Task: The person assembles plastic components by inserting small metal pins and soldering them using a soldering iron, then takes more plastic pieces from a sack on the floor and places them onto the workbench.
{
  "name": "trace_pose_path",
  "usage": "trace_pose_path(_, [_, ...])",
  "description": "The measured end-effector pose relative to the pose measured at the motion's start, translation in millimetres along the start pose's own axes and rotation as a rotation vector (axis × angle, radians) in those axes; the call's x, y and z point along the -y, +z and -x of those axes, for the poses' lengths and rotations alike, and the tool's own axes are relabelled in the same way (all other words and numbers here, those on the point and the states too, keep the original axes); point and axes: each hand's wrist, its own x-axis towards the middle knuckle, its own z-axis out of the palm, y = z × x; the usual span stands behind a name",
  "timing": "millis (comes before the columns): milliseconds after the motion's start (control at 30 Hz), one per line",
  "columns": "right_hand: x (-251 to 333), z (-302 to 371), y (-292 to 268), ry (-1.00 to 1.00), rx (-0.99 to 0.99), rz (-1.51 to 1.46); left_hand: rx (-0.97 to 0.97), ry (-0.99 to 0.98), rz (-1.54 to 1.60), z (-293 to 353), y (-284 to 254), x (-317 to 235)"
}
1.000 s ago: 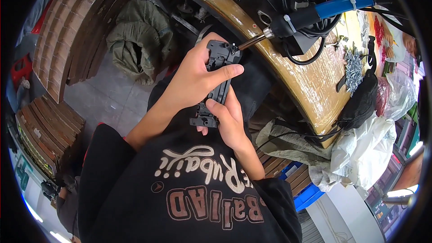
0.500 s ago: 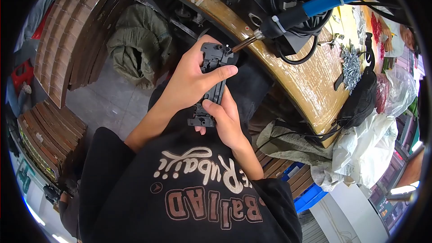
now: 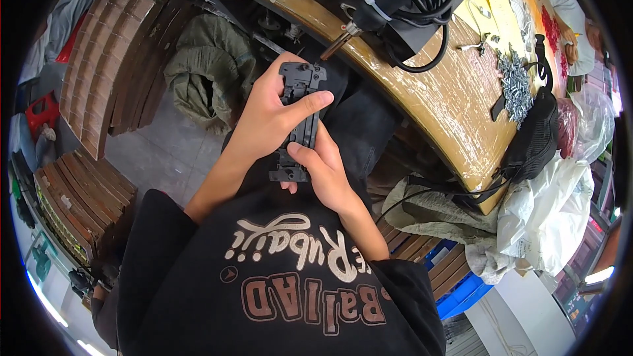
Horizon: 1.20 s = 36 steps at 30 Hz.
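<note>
While both hands clamp the black plastic part [image 3: 300, 122] | long axis runs near-to-far | left hand [image 3: 270, 118] fingers wrap far end, right hand [image 3: 323, 171] grips near end | screwdriver tip [image 3: 333, 46] just beyond far end, at bench [image 3: 435, 99] edge

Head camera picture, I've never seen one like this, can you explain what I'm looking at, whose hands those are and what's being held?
The camera sits on a person's head and looks down through a very wide lens, so straight edges bend and the corners go black. The dark printed shirt at the bottom is the wearer's own. Both hands belong to that person: the left hand and right hand together grip a long black plastic part in front of the chest. Its top end nearly meets the metal tip of a blue-handled tool that lies on a wooden workbench. On the bench is also a pile of screws. Stacks of brown pieces stand on the floor at left.
</note>
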Motion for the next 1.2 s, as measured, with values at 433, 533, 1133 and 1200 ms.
trace_pose_path(433, [-43.6, -8.0, -55.9, -0.067, -0.131, 0.05, 0.059, -0.155, -0.071, -19.1, 8.6, 82.2])
trace_pose_path(533, [-51.1, 25.4, -81.3, -0.119, -0.214, 0.122, 0.284, -0.293, -0.138, -6.7, 16.4, 87.4])
trace_pose_path(1133, [-74.0, 275.3, -316.7, -1.338, -2.506, 0.277, 0.447, -0.466, -0.172, -26.6, 19.9, 133.7])
trace_pose_path(1200, [-72.4, 273.8, -336.5, -1.058, -2.607, 0.134, 0.43, -0.494, -0.126, -25.7, 18.6, 131.7])
